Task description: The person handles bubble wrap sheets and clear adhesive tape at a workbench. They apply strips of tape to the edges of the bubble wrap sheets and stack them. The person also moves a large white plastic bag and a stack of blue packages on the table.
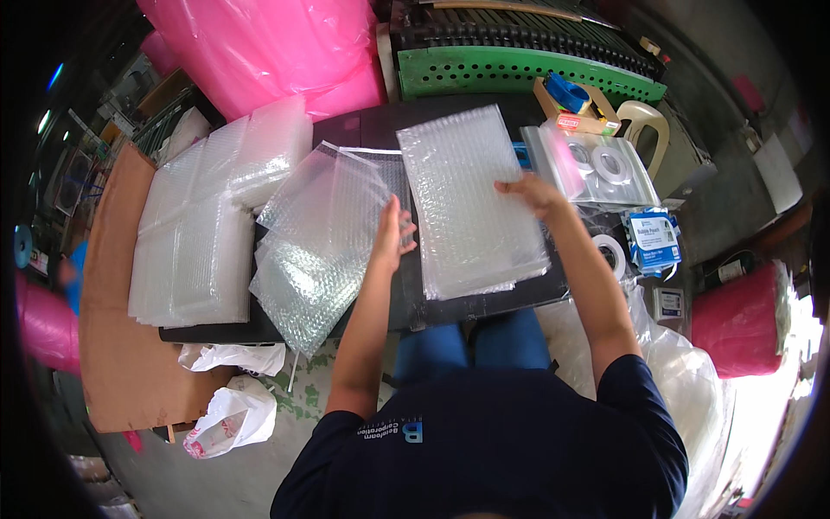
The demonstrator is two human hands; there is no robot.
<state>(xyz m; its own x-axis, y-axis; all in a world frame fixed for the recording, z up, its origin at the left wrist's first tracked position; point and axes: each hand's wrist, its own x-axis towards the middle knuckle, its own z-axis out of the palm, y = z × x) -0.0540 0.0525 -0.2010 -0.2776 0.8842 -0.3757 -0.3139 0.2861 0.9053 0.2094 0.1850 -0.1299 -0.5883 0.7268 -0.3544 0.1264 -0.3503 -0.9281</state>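
Observation:
A stack of clear bubble wrap pouches (471,212) lies slightly askew on the black table in front of me. Beside its left edge is my left hand (394,232), fingers apart and palm turned toward the stack. My right hand (533,195) lies over the stack's right side, thumb stretched out across the top sheet; its other fingers show only in part and are a little blurred. Left of my left hand, several loose bubble wrap pouches (316,268) overlap in a fanned pile, their near corner hanging past the table's front edge.
Tall stacks of bubble wrap (194,259) fill the table's left, by a brown cardboard sheet (117,337). Tape rolls (611,164) lie on clear film at right, near a blue-and-white package (654,240) and small carton (596,117). Behind stand a pink wrapped bundle (268,52) and green machine (519,71).

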